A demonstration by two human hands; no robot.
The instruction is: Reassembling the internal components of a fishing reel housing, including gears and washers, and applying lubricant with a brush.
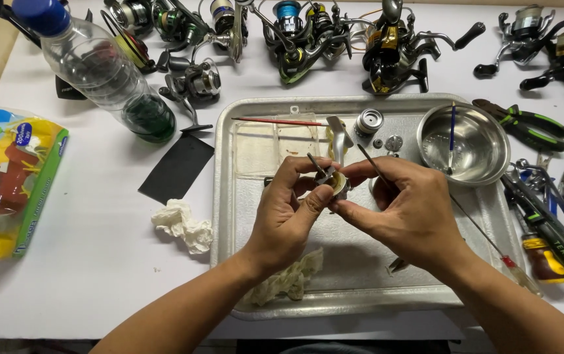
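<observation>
A white bench carries a row of fishing reels along its far edge, a clear plastic bottle at far left, and a metal tray in the middle with a steel bowl in its far right corner. Over the tray, the left hand is closed around a small metal reel part, pinching it between thumb and fingers. The right hand, touching it from the right, grips a thin pick tool that points far and left.

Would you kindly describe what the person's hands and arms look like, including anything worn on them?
Both forearms are bare up to the frame edge, with no sleeves showing. The left hand and right hand wear no gloves, rings, watch or bracelet. The visible nails are short and unpainted.
</observation>
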